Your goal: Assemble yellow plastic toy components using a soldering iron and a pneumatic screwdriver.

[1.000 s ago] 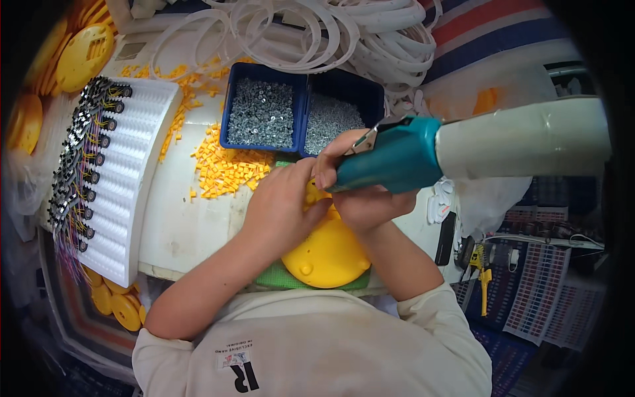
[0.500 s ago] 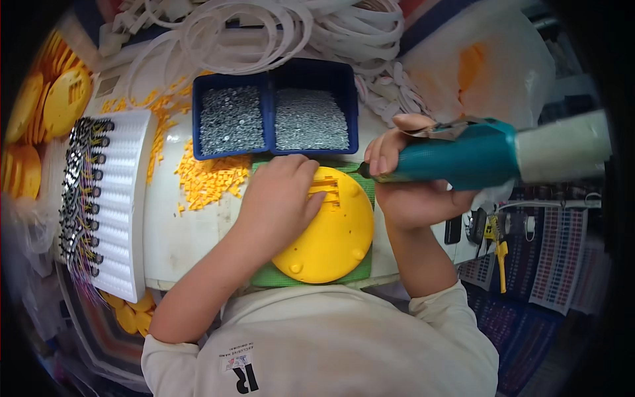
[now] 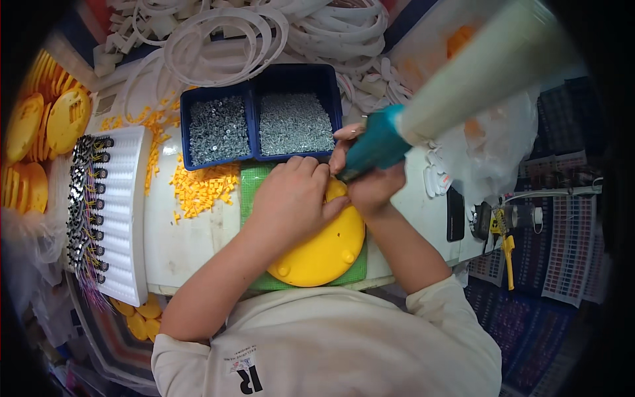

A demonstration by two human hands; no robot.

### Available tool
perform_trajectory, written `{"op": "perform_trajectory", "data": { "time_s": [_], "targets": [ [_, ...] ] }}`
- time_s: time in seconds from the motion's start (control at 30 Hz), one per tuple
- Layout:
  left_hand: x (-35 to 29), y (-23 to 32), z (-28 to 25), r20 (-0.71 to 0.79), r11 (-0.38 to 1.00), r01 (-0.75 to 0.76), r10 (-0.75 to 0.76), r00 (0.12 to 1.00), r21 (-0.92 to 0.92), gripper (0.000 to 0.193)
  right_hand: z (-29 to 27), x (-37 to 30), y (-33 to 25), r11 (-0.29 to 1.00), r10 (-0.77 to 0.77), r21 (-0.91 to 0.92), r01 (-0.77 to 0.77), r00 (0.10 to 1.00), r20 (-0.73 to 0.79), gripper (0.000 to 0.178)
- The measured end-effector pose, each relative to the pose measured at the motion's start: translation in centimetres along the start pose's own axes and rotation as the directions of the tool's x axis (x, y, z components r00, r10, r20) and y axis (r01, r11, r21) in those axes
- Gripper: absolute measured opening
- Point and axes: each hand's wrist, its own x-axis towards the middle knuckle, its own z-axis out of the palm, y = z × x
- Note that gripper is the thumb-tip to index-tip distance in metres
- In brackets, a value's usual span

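One head-worn fisheye view looks steeply down, close over the white worktable [image 3: 192,245] at frame centre; the person's forearms enter from the lower edge.

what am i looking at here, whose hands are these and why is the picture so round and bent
There is no machine: a camera worn on a person's head looks down at their own two bare hands, and its fisheye lens bends the edges. The left hand presses on a round yellow disc lying on a green mat. The right hand grips a teal powered screwdriver, tip down at the disc. Behind sit a blue two-part tray of small metal screws, a pile of little yellow pieces, white rings and a white rack.
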Motion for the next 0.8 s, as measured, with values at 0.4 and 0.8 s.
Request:
{"op": "perform_trajectory", "data": {
  "time_s": [0.4, 0.8],
  "targets": [
    [0.0, 0.2, -0.1, -0.017, 1.0, 0.009, -0.009, 1.0, 0.001, 0.047, 2.3, 0.8, -3.5, 0.985, -0.032, 0.173, 0.022, 0.998, 0.057, 0.109],
    [-0.1, 0.2, -0.1, -0.016, 0.999, -0.008, 0.008, 1.0, 0.032, 0.045, 2.6, 0.4, -1.8, 0.967, 0.025, 0.253, -0.03, 0.999, 0.025, 0.091]
  ]
}}
